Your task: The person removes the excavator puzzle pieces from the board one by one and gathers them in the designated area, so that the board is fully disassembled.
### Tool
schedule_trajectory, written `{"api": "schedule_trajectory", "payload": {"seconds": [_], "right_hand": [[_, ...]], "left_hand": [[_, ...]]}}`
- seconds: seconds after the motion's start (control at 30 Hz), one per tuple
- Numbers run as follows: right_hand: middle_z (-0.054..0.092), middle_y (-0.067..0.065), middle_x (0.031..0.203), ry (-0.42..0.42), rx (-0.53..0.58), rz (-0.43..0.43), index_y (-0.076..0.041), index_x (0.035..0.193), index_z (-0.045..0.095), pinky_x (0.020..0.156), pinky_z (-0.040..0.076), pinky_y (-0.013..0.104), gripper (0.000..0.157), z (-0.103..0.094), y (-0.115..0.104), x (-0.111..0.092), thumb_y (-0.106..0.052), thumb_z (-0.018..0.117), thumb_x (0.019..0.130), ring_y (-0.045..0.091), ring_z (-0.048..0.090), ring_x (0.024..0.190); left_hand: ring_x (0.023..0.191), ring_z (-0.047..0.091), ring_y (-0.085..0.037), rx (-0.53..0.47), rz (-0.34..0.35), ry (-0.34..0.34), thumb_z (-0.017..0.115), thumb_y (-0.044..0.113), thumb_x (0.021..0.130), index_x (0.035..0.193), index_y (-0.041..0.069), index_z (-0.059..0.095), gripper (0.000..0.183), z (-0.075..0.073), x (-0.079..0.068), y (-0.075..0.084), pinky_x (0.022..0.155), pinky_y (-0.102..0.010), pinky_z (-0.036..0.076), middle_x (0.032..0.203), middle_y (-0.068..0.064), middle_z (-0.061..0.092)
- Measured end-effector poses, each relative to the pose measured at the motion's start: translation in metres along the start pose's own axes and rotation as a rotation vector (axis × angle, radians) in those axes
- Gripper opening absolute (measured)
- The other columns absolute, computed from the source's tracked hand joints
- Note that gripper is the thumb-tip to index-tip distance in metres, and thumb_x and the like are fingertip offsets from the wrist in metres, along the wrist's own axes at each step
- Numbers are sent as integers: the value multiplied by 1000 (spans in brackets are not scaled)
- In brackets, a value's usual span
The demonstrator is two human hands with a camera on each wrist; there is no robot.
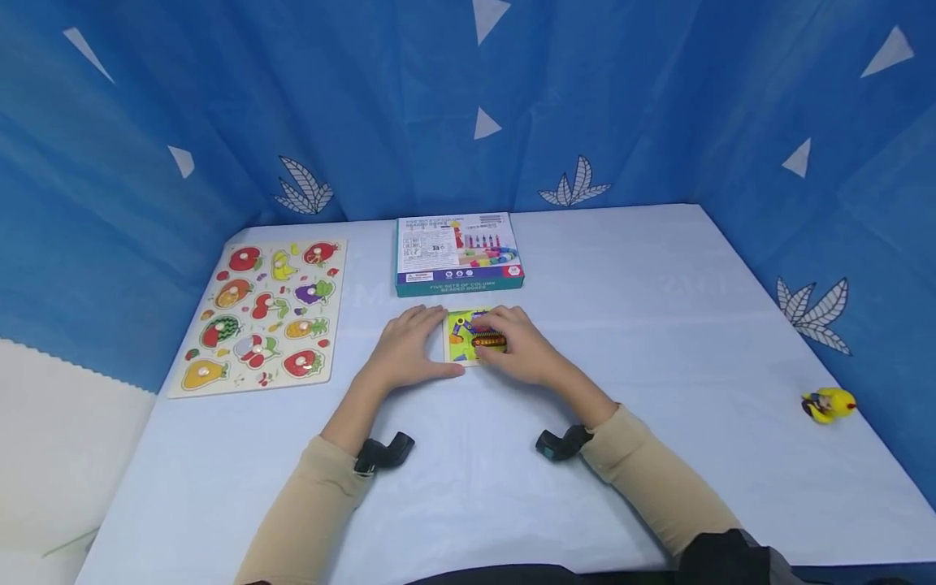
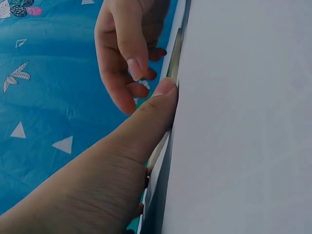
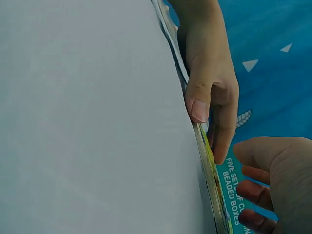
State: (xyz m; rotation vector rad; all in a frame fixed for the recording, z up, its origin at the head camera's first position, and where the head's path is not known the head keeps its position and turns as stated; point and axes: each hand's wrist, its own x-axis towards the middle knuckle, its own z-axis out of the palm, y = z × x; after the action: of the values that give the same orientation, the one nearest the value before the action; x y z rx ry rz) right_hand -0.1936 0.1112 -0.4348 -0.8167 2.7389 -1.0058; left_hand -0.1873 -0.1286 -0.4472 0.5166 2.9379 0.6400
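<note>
A small flat puzzle board point(image 1: 458, 348) with a digger picture on yellow-green lies on the table in the middle of the head view. My left hand point(image 1: 405, 349) holds it at the left end, thumb along the near edge and fingers round the far side. In the right wrist view, that thumb point(image 3: 199, 109) presses on the board's edge. Over the board's right half is my right hand point(image 1: 521, 345), its fingers loosely bent and partly hiding the picture. Nothing shows between the right fingers point(image 2: 127, 100) in the left wrist view.
Just behind the puzzle board lies a beaded-toy box point(image 1: 461, 253). A wooden fruit peg board point(image 1: 339, 313) is on the left, and a small yellow duck toy point(image 1: 829, 405) near the right edge. A blue patterned curtain point(image 1: 439, 97) hangs behind the white table point(image 1: 621, 325).
</note>
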Motion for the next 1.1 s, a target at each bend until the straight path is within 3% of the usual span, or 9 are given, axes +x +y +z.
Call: {"api": "schedule_trajectory", "payload": {"seconds": [0.17, 0.37, 0.6, 1.1], "right_hand": [[61, -5, 122, -58, -24, -21, -22, 130, 64, 98, 46, 37, 40, 5, -5, 6, -33, 69, 91, 16, 43, 112], [61, -6, 109, -110, -80, -25, -24, 131, 64, 94, 47, 34, 42, 9, -11, 11, -35, 70, 92, 15, 47, 106], [61, -2, 123, -148, -177, -27, -22, 133, 63, 109, 46, 38, 46, 12, -13, 16, -41, 69, 91, 14, 53, 114], [56, -5, 99, -128, -120, -5, -19, 129, 63, 88, 47, 30, 43, 15, -13, 18, -37, 71, 91, 13, 50, 94]], "left_hand": [[153, 21, -27, -11, 19, 3, 69, 80, 67, 154, 21, 37, 110, 1, 0, -3, 124, -55, 16, 162, 1, 34], [154, 19, -26, -28, 25, -8, 70, 79, 67, 155, 22, 36, 110, 3, 0, -8, 124, -56, 17, 163, 3, 31], [154, 19, -29, -30, 37, -13, 71, 78, 68, 155, 21, 36, 110, 2, 0, -8, 123, -58, 16, 164, 1, 31], [154, 18, -26, -29, 27, -5, 71, 78, 68, 155, 23, 36, 109, 4, 0, -10, 124, -56, 16, 164, 4, 30]]}}
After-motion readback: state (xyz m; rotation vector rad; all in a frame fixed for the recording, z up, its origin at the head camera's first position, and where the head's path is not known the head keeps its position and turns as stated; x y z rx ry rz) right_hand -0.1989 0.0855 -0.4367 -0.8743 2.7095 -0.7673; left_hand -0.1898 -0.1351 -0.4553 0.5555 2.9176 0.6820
